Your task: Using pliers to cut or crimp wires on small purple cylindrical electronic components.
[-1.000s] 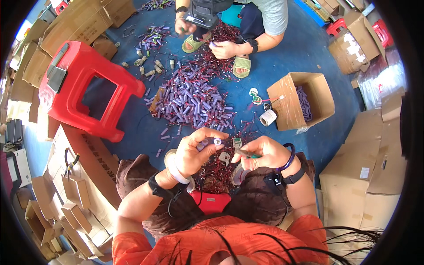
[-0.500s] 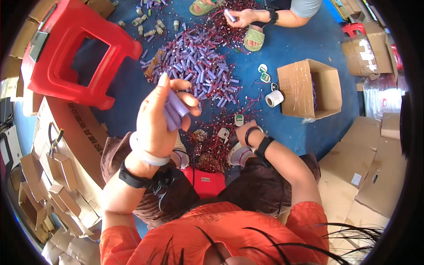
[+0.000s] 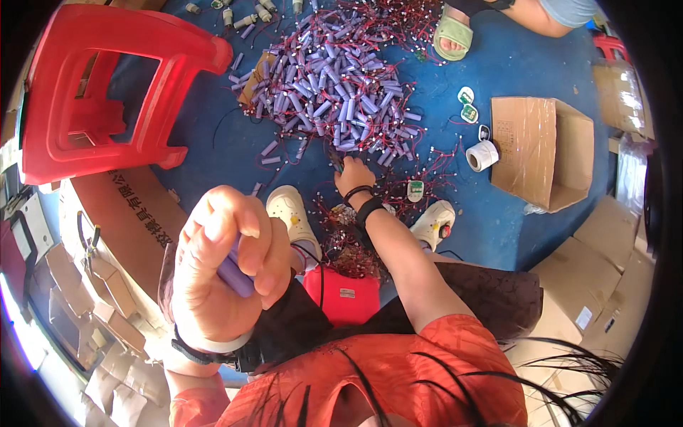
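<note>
My left hand is raised close in front of my body, its fingers curled round purple cylindrical battery cells. The fingers cover most of them, so how many I hold is hidden. My right hand reaches down to the near edge of a large pile of purple battery cells with red wires and white connectors. Its fingers are closed at a small dark thing, possibly a tool, that I cannot make out. Below that hand, a tangle of red wires lies between my shoes.
A red plastic stool lies at the left. On the right are an open cardboard box, a white roll and green-and-white round pieces. A red container stands between my legs. Another person's sandalled foot is beyond the pile.
My left hand has come nearer and lower, still holding cells. My right hand has moved from the wires by my shoe to the pile's near edge. The view has shifted.
</note>
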